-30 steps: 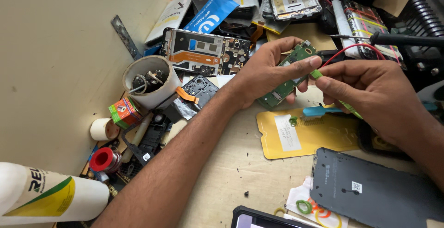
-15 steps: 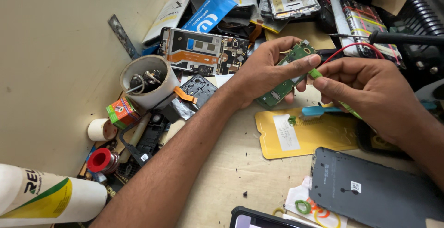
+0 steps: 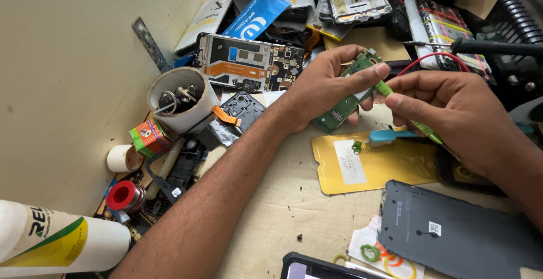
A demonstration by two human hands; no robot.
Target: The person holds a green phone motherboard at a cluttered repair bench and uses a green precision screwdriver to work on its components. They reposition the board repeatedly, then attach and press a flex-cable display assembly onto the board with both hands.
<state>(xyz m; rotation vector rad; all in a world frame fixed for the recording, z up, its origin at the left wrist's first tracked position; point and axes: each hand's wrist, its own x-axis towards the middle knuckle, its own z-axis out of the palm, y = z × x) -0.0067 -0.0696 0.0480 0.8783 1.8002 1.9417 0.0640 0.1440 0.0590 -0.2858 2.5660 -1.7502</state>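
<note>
My left hand (image 3: 322, 89) grips a small green circuit board (image 3: 346, 104), held tilted above the workbench. My right hand (image 3: 447, 115) pinches a thin green-handled tool (image 3: 416, 121) whose tip touches the board's upper edge. Right below the hands lie a yellow phone back cover (image 3: 367, 168) and a blue brush (image 3: 390, 137). A dark grey phone back panel (image 3: 452, 231) lies flat at the lower right.
An opened phone frame (image 3: 243, 61) with exposed boards lies behind my left wrist. A white cup of small parts (image 3: 178, 101), a white tape roll (image 3: 121, 157), a red spool (image 3: 124, 195) and a white bottle (image 3: 56, 239) stand at left. Red and black probe leads (image 3: 486, 47) run at upper right.
Both hands stay together on the board with only a slight shift; the view has moved a little.
</note>
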